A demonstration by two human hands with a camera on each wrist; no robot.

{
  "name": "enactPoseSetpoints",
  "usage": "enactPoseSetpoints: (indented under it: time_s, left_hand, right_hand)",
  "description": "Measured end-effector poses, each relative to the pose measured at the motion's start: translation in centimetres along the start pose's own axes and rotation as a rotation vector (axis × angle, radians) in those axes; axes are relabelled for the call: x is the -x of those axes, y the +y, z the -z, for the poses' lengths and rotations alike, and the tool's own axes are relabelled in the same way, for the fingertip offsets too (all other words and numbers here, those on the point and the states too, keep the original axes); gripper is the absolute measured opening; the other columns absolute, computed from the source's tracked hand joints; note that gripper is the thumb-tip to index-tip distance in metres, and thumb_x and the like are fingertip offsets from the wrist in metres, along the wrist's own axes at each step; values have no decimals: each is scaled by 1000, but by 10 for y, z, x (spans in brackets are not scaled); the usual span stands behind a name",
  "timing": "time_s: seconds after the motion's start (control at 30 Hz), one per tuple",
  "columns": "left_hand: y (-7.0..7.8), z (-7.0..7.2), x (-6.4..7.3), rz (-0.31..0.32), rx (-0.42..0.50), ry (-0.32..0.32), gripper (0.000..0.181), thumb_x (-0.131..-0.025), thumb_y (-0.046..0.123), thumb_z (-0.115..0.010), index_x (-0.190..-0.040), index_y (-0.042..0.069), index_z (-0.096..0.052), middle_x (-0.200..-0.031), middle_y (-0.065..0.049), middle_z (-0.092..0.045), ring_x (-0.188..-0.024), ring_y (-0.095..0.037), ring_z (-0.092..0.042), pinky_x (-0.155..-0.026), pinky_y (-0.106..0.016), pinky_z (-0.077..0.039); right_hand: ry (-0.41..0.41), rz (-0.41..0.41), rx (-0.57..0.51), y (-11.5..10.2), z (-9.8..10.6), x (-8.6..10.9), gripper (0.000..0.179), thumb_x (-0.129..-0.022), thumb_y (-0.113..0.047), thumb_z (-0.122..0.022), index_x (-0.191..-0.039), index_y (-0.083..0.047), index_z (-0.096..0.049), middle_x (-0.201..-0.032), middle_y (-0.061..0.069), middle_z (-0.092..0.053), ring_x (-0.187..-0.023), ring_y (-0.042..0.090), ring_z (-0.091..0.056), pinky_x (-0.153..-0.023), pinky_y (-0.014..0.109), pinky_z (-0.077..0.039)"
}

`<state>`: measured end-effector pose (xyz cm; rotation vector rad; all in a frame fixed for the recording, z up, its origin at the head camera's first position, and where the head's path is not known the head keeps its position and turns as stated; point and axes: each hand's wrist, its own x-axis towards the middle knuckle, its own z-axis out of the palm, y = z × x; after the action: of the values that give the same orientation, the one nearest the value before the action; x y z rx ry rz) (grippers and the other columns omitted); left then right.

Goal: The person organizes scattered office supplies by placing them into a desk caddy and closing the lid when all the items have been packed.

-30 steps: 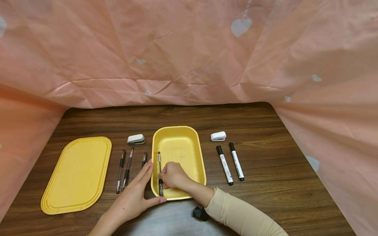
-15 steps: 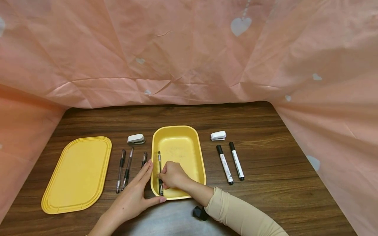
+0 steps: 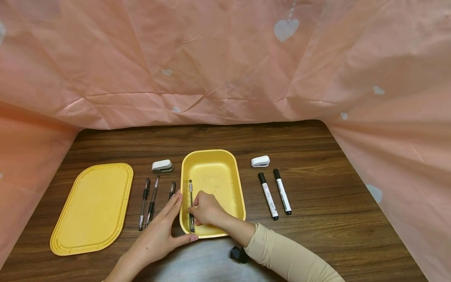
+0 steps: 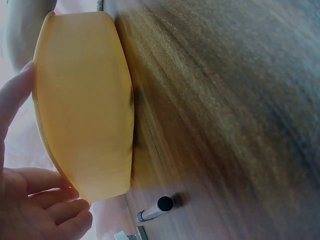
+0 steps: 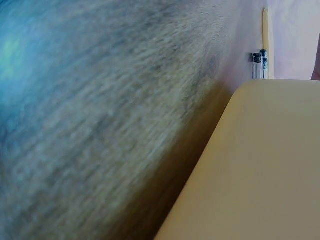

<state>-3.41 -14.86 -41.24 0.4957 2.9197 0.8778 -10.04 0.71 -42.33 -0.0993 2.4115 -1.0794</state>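
A yellow plastic box (image 3: 225, 188) stands in the middle of the table. Inside it, along the left wall, lies a clear-and-black pen (image 3: 191, 192). My right hand (image 3: 208, 209) reaches over the near rim and pinches the pen around its middle; some of its fingertips are hidden. With fingers extended, my left hand (image 3: 160, 235) rests along the box's left side, its thumb on the near rim. In the left wrist view, the thumb and fingers of that hand touch the box rim. The right wrist view shows only the outer box wall (image 5: 270, 165), not the hand.
Left of the box lie several pens (image 3: 152, 201), one partly behind my left hand, and a grey-white stapler (image 3: 162, 166). A yellow lid (image 3: 91, 207) lies further left. To the right are a white stapler (image 3: 260, 161) and two markers (image 3: 268, 196). A black object (image 3: 239, 254) sits by my right forearm.
Both hands stay in nearly the same places. The pen in the box has shifted very slightly away from me, with its near end marginally farther from the near wall.
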Motion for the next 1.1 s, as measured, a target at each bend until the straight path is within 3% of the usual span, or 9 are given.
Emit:
enactPoseSetpoints:
  time_s: [1.1]
  left_hand:
    - [-1,-1,0,3,-8,5,104,-73,65,-71,-148,1,-36,-159,-12,-29,-138,-34,-42,-104,-49,-45]
  right_hand:
    - [-6,19,7,2,-1,-1,21,-91,-16,-67,-97,-8,-49,-64,4,-58,-46,13,-62,-43,20,-42]
